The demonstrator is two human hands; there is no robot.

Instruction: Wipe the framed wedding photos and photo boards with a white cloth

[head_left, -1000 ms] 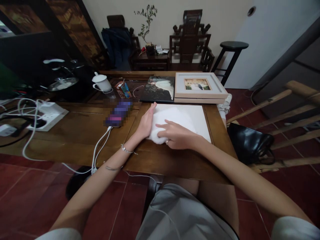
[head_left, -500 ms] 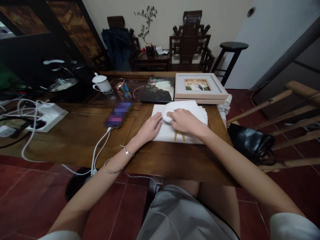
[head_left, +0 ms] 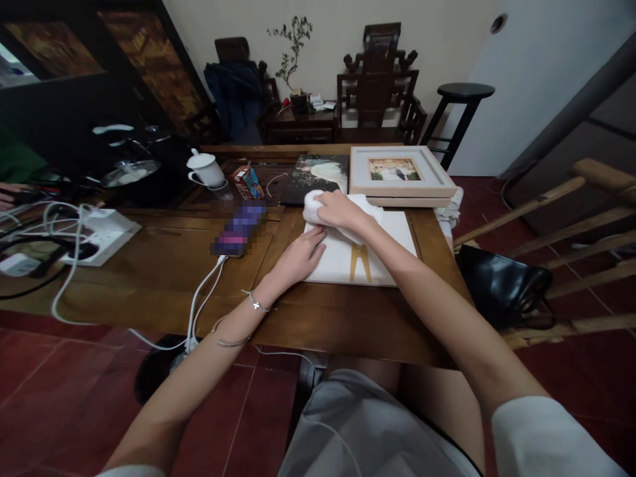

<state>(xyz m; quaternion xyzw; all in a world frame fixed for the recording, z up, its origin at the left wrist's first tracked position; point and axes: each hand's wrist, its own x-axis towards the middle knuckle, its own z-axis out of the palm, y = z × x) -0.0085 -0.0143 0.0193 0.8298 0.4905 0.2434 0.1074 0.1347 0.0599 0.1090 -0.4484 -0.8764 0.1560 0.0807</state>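
A white board or canvas (head_left: 392, 268) with a yellow-gold shape near its front edge lies flat on the wooden table. Flat on the board's left edge, my left hand (head_left: 301, 255) has its fingers stretched out. My right hand (head_left: 340, 211) is closed round a bunched white cloth (head_left: 313, 204) at the board's far left corner. The loose part of the cloth trails to the right, under and behind that hand. Part of the board is covered by the cloth and my right forearm.
Behind the board are a dark picture panel (head_left: 320, 177) and a light wooden frame (head_left: 440, 184). To the left are a blurred-out phone (head_left: 238, 228) on a cable, a small box (head_left: 248, 182), a lidded white cup (head_left: 206, 171) and a power strip (head_left: 112, 235). A person's hand shows at far left.
My right hand has moved left and away from me, dragging the cloth with it. More of the board's right side and gold shape shows. My left hand stays at the left edge.
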